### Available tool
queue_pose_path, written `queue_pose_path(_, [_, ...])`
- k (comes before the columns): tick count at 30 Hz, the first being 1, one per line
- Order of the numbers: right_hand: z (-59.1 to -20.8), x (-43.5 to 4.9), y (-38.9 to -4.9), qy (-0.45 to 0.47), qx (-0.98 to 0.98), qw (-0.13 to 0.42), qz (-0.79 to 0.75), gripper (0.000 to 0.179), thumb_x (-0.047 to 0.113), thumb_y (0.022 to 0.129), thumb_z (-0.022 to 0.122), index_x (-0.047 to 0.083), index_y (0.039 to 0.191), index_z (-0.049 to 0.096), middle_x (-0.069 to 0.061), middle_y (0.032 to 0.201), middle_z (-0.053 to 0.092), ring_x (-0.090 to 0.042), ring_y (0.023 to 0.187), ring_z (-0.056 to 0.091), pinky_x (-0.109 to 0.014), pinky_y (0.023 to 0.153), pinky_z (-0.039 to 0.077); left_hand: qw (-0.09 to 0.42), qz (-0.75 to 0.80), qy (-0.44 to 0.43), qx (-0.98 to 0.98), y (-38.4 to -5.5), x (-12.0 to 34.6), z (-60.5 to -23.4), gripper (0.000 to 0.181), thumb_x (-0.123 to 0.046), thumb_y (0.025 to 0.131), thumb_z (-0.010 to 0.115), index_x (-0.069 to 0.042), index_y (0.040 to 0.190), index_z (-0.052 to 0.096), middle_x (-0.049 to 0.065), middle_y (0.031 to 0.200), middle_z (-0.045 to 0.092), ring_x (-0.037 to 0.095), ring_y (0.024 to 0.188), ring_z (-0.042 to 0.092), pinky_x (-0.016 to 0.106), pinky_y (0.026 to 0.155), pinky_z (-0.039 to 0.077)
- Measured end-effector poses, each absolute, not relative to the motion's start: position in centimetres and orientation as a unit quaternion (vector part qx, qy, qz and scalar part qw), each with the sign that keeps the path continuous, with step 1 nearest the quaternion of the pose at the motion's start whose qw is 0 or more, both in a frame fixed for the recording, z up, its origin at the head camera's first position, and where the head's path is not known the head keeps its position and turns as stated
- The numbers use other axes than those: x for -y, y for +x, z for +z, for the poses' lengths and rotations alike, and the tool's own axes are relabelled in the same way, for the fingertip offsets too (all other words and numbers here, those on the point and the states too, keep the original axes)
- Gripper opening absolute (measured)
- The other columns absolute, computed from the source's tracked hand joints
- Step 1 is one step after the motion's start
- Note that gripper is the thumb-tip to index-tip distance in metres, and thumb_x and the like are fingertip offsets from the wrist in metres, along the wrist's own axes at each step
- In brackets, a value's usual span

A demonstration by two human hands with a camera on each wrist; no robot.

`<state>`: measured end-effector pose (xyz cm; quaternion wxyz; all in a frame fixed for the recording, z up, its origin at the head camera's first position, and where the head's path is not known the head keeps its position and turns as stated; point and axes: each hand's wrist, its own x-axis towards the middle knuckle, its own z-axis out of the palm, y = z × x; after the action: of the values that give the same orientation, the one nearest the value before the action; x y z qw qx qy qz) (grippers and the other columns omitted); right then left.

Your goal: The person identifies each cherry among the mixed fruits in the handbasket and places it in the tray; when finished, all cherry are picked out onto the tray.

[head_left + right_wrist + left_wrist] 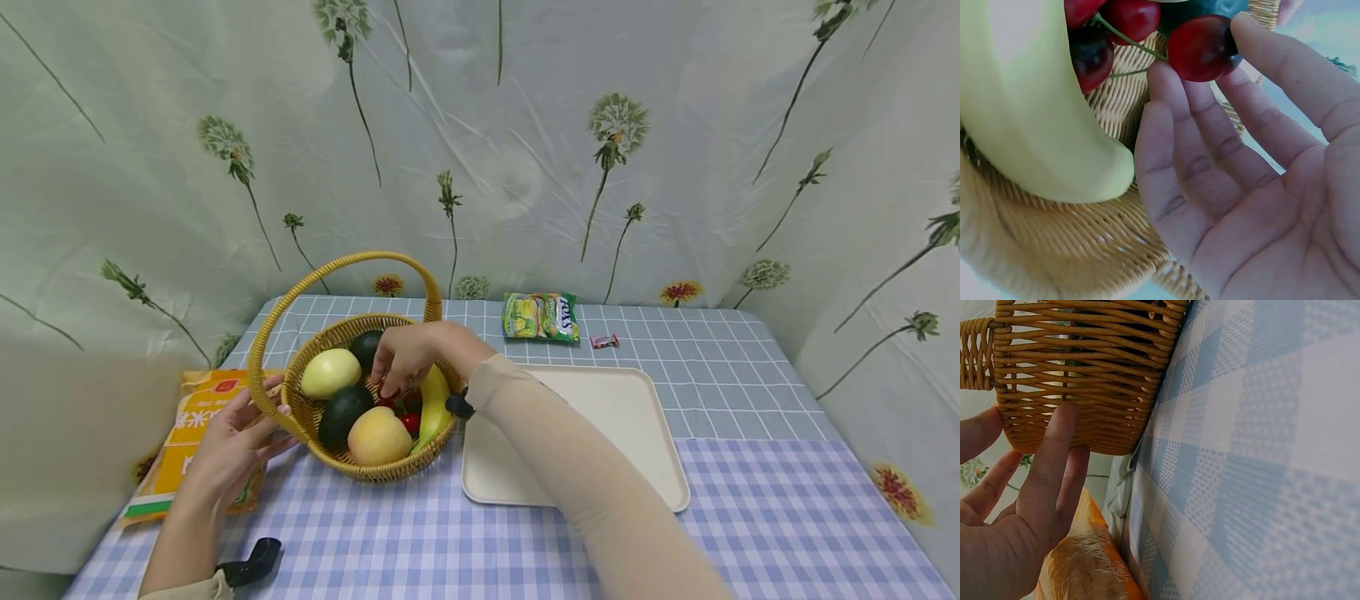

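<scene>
A yellow wicker basket with a tall arched handle holds several fruits. Inside are a banana, a peach, two dark green avocado-like fruits, a pale yellow-green fruit and red cherries. Reaching in from the right, my right hand pinches a dark red cherry between thumb and fingers, beside the banana's tip. Green stems run from the cherry to others in the basket. My left hand rests its fairly straight fingertips on the basket's outer left side, close to the handle's base.
An orange food bag lies left of the basket, under the left forearm. To the right is a cream tray, partly covered by the right sleeve. Behind it lie a green snack bag and a small pink wrapped candy.
</scene>
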<state>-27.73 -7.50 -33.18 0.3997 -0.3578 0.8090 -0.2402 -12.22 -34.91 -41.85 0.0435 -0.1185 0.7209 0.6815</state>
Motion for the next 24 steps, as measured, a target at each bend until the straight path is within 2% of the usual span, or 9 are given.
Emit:
queue_pose_path(3, [-32.8,6.9,-27.6,-0.374,-0.813,0.383,-0.230,0.037,0.017,0.100,0.078,0.008,0.135,0.073,0.004,0.109,0.073,-0.009,0.093,0.066,-0.034,0.093,0.064,0.043,0.676,-0.119,-0.726,-12.2,34.9,-41.8,0.076,-0.028,0.103,0.074,-0.026,0.169,0.035,-0.028,0.123,0.062,-0.002,0.104,0.070,0.027,0.085,0.065])
queue_pose_path(6, [-32.4,6.2,-27.4,-0.396,-0.814,0.363,-0.222,0.036,0.015,0.098,0.080,0.005,0.132,0.075,0.000,0.114,0.077,-0.006,0.093,0.068,-0.031,0.091,0.064,0.043,0.668,-0.119,-0.733,-12.2,34.9,-41.8,0.076,-0.029,0.103,0.074,-0.026,0.169,0.035,-0.027,0.124,0.061,-0.002,0.105,0.069,0.027,0.086,0.065])
queue_pose_path(10, [-32.0,5.1,-27.2,-0.437,-0.817,0.315,-0.205,0.029,0.016,0.096,0.082,0.006,0.123,0.078,-0.003,0.110,0.078,-0.008,0.089,0.064,-0.023,0.085,0.059,0.042,0.660,-0.118,-0.740,-12.1,34.8,-41.8,0.075,-0.030,0.104,0.073,-0.026,0.169,0.035,-0.027,0.124,0.059,-0.003,0.105,0.068,0.027,0.086,0.065])
queue_pose_path(13, [-31.7,3.8,-27.0,-0.451,-0.822,0.283,-0.199,0.029,0.016,0.096,0.083,0.009,0.123,0.078,0.000,0.110,0.077,-0.009,0.093,0.063,-0.020,0.083,0.056,0.043,0.662,-0.119,-0.739,-12.1,34.8,-41.7,0.075,-0.030,0.104,0.073,-0.027,0.168,0.036,-0.027,0.124,0.060,-0.003,0.105,0.069,0.027,0.086,0.065])
queue_pose_path(20, [-31.2,0.4,-26.6,-0.449,-0.825,0.257,-0.230,0.030,0.014,0.095,0.083,0.010,0.123,0.073,-0.001,0.107,0.073,-0.013,0.092,0.061,-0.022,0.081,0.055,0.044,0.662,-0.118,-0.739,-12.1,34.7,-41.6,0.074,-0.029,0.104,0.073,-0.027,0.168,0.036,-0.027,0.124,0.059,-0.003,0.105,0.069,0.027,0.087,0.065])
queue_pose_path(24, [-31.1,-1.6,-26.3,-0.442,-0.831,0.243,-0.236,0.029,0.014,0.095,0.083,0.011,0.122,0.073,0.000,0.108,0.072,-0.013,0.096,0.063,-0.023,0.085,0.056,0.044,0.656,-0.117,-0.744,-12.1,34.8,-41.7,0.076,-0.030,0.104,0.073,-0.026,0.169,0.034,-0.026,0.124,0.059,-0.003,0.105,0.069,0.027,0.087,0.065])
